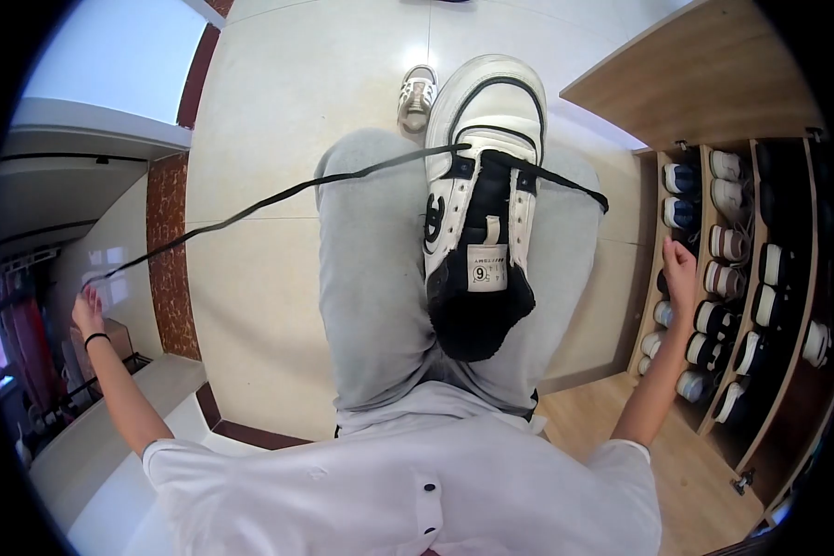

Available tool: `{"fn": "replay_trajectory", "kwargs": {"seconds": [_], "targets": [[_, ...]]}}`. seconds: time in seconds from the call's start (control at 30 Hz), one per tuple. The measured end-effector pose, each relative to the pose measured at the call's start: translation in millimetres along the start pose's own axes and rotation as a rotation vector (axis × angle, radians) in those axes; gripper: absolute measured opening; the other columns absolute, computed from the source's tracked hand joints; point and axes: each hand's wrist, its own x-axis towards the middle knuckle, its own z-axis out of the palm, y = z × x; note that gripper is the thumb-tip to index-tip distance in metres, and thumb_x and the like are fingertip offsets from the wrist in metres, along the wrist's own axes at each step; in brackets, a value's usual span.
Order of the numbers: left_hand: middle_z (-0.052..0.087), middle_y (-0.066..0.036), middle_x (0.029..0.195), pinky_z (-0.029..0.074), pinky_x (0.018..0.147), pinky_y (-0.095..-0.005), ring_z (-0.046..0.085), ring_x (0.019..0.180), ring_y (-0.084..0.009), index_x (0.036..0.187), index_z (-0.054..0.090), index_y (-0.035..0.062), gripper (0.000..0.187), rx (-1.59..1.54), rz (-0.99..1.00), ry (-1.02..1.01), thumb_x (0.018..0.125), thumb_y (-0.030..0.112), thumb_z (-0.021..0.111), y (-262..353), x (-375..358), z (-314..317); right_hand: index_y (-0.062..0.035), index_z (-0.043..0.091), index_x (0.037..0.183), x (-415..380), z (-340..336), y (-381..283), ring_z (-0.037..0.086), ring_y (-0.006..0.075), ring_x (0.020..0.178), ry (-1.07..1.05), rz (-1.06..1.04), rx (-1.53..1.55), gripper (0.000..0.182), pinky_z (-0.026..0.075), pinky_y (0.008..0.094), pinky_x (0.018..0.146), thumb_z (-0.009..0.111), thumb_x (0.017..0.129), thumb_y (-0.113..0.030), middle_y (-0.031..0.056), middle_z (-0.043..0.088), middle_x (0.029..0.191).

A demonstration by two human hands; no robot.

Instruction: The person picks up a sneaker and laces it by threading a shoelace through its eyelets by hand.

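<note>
A white and black sneaker (496,120) rests on the person's grey-trousered lap, toe pointing away, its black opening toward the body. A black lace (278,196) passes through the eyelets nearest the toe. Its long left part stretches out to my left hand (88,310), whose fingers are pinched on the end. On the right, a shorter part of the lace lies over the knee. My right hand (679,269) is raised at the right with fingers closed, apart from the visible lace; what it holds, if anything, cannot be made out.
An open wooden cabinet (704,315) with several rows of shoes stands at the right, its door (695,69) swung outward. Another sneaker (417,97) is on the tiled floor (259,306) ahead. A pale ledge (162,389) runs along the left.
</note>
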Motion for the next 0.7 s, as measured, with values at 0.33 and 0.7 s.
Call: {"fn": "replay_trajectory", "kwargs": {"seconds": [0.33,0.7], "targets": [[0.057,-0.003,0.100,0.048,0.088,-0.0312,0.055,0.094,-0.0136,0.126,0.057,-0.0031,0.032,-0.462,0.065,-0.953,0.107,0.022,0.050,48.0,-147.7,175.7,-0.0007,0.065,0.112,-76.6,153.9,-192.6,0.058,0.0199,0.109,-0.165,-0.865,-0.100,0.029,0.045,0.0295,0.091,0.072,0.085,-0.009,0.0099,0.062,0.122],[0.047,0.002,0.084,0.035,0.063,-0.0229,0.038,0.068,-0.0070,0.115,0.060,0.0010,0.025,-0.144,0.362,-1.169,0.109,0.022,0.048,114.3,-377.0,292.2,-0.0010,0.073,0.093,-196.9,134.0,-209.5,0.062,0.0145,0.073,-0.388,-0.496,-0.022,0.012,0.047,0.0276,0.069,0.076,0.081,-0.001,0.0043,0.068,0.079]]}}
